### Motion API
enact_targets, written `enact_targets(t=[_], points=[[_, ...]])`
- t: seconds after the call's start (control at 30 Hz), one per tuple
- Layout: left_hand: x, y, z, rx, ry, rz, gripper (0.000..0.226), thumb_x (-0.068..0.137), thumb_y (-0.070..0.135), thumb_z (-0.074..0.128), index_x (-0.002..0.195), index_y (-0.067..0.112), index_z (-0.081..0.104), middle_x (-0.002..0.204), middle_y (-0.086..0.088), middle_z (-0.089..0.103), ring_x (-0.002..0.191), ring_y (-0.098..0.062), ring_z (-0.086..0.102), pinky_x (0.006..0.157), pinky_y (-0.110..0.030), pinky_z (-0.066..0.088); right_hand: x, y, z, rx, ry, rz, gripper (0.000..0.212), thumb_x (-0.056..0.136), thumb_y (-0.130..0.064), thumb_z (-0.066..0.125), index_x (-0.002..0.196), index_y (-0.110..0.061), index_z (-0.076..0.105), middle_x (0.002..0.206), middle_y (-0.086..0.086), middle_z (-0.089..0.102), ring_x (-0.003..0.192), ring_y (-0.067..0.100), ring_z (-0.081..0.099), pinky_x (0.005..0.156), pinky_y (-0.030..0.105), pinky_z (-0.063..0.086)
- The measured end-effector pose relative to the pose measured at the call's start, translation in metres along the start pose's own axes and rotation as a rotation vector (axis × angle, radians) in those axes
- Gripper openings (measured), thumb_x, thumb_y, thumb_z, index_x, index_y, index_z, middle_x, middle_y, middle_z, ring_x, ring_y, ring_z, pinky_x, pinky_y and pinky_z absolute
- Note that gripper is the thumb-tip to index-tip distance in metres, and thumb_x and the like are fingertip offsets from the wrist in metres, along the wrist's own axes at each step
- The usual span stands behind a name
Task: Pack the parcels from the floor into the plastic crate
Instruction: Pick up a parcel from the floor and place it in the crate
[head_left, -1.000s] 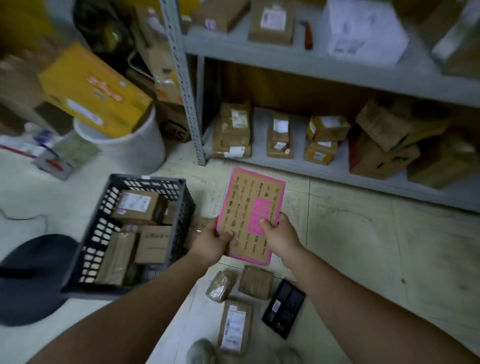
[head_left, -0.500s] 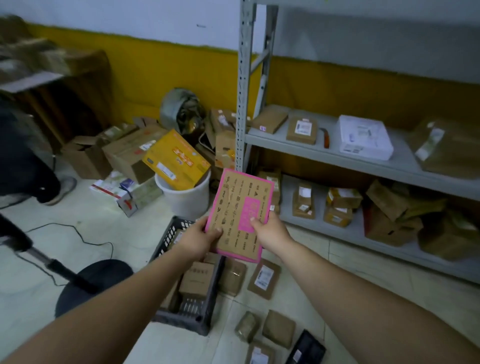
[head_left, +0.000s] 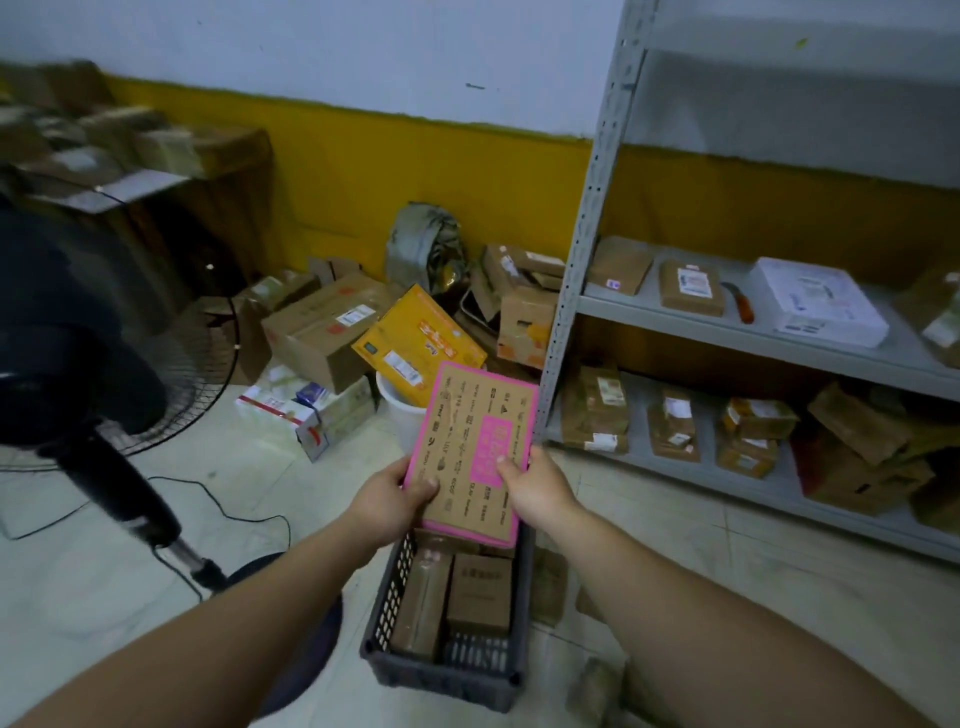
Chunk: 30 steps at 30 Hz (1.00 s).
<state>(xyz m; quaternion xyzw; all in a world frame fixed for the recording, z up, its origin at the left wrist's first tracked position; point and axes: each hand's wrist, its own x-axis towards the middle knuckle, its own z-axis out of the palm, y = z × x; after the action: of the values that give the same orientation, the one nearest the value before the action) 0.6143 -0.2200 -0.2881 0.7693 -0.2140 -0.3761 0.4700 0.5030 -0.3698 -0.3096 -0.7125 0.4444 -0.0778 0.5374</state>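
I hold a flat brown parcel with a pink border (head_left: 475, 447) in both hands, above the far end of the dark plastic crate (head_left: 441, 675). My left hand (head_left: 387, 501) grips its left edge and my right hand (head_left: 535, 486) grips its right edge. The crate stands on the floor below my hands and holds several brown cardboard parcels (head_left: 478, 592). More small brown parcels (head_left: 548, 584) lie on the floor just right of the crate, partly hidden by my right arm.
A black standing fan (head_left: 78, 364) with its cable is close on the left. A grey metal shelf (head_left: 753, 338) full of boxes fills the right. A white bucket (head_left: 402, 415) with a yellow box (head_left: 418, 345) and a heap of cartons lie against the yellow wall.
The view has lifted and swung left, so the fan now fills the left side. The pink-edged parcel stays in both hands and now sits over the crate.
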Motion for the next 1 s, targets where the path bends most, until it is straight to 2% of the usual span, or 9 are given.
enact_targets(t=[0.07,0.2,0.43,0.53,0.73,0.8,0.87,0.93,1.0], points=[[0.009,-0.016,-0.017,-0.001,-0.018,-0.017,0.036,0.095,0.020,0.054,0.131,0.018,0.051,0.100,0.007,0.068,0.088,-0.010,0.067,0.079,-0.027,0.055,0.007,-0.001,0.022,-0.008,-0.014,0.036,0.036,0.095,-0.041,0.049,0.127,-0.024,0.050,0.118,0.000,0.066,0.103,0.021,0.065,0.087,0.041,0.055],[0.028,-0.038,-0.026,0.011,-0.038,-0.047,0.037,0.095,0.020,0.053,0.132,0.018,0.050,0.097,0.010,0.066,0.083,-0.003,0.065,0.064,-0.015,0.052,0.023,0.003,0.041,-0.015,-0.039,0.082,0.035,0.098,-0.036,0.048,0.129,-0.020,0.049,0.120,0.002,0.064,0.104,0.022,0.064,0.083,0.036,0.054],[0.080,-0.091,-0.011,0.011,-0.024,-0.114,0.036,0.094,0.019,0.054,0.130,0.019,0.050,0.109,0.003,0.067,0.094,-0.014,0.066,0.090,-0.036,0.054,0.075,0.051,0.066,-0.034,-0.100,0.100,0.032,0.099,-0.031,0.047,0.128,-0.018,0.051,0.123,0.000,0.063,0.105,0.021,0.063,0.084,0.034,0.053],[0.107,-0.137,0.006,0.052,0.008,-0.136,0.036,0.093,0.016,0.055,0.130,0.017,0.051,0.108,0.003,0.064,0.093,-0.016,0.063,0.092,-0.032,0.051,0.104,0.093,0.087,-0.048,-0.119,0.131,0.030,0.099,-0.028,0.048,0.128,-0.018,0.050,0.121,0.001,0.063,0.105,0.020,0.063,0.071,0.025,0.050],[0.169,-0.290,0.050,0.144,0.005,-0.167,0.047,0.093,0.016,0.054,0.137,0.024,0.040,0.124,0.000,0.062,0.109,-0.021,0.062,0.096,-0.044,0.051,0.166,0.228,0.167,-0.064,-0.167,0.244,0.033,0.101,-0.025,0.044,0.132,-0.015,0.047,0.127,0.004,0.059,0.113,0.023,0.060,0.081,0.030,0.049],[0.191,-0.343,0.065,0.222,-0.026,-0.165,0.046,0.094,0.016,0.051,0.137,0.024,0.035,0.124,0.007,0.058,0.113,-0.021,0.059,0.096,-0.036,0.050,0.188,0.281,0.199,-0.066,-0.163,0.266,0.027,0.099,-0.031,0.046,0.124,-0.021,0.050,0.120,0.001,0.062,0.101,0.020,0.063,0.076,0.030,0.052],[0.214,-0.386,0.076,0.283,-0.016,-0.164,0.043,0.094,0.016,0.050,0.134,0.022,0.036,0.123,0.009,0.054,0.115,-0.020,0.058,0.096,-0.031,0.048,0.214,0.327,0.226,-0.084,-0.169,0.268,0.024,0.095,-0.039,0.047,0.116,-0.028,0.052,0.115,-0.003,0.065,0.095,0.018,0.065,0.080,0.039,0.056],[0.238,-0.433,0.085,0.356,0.008,-0.153,0.043,0.090,0.021,0.052,0.131,0.020,0.040,0.127,-0.001,0.054,0.111,-0.021,0.058,0.097,-0.040,0.049,0.238,0.372,0.252,-0.085,-0.191,0.275,0.026,0.094,-0.040,0.046,0.116,-0.028,0.052,0.114,-0.003,0.065,0.096,0.019,0.065,0.084,0.043,0.055],[0.262,-0.473,0.090,0.430,0.021,-0.154,0.039,0.089,0.023,0.054,0.125,0.015,0.043,0.124,-0.006,0.053,0.105,-0.021,0.058,0.096,-0.041,0.048,0.253,0.396,0.271,-0.074,-0.190,0.291,0.027,0.097,-0.034,0.047,0.120,-0.023,0.052,0.115,-0.001,0.064,0.102,0.021,0.063,0.089,0.044,0.053]])
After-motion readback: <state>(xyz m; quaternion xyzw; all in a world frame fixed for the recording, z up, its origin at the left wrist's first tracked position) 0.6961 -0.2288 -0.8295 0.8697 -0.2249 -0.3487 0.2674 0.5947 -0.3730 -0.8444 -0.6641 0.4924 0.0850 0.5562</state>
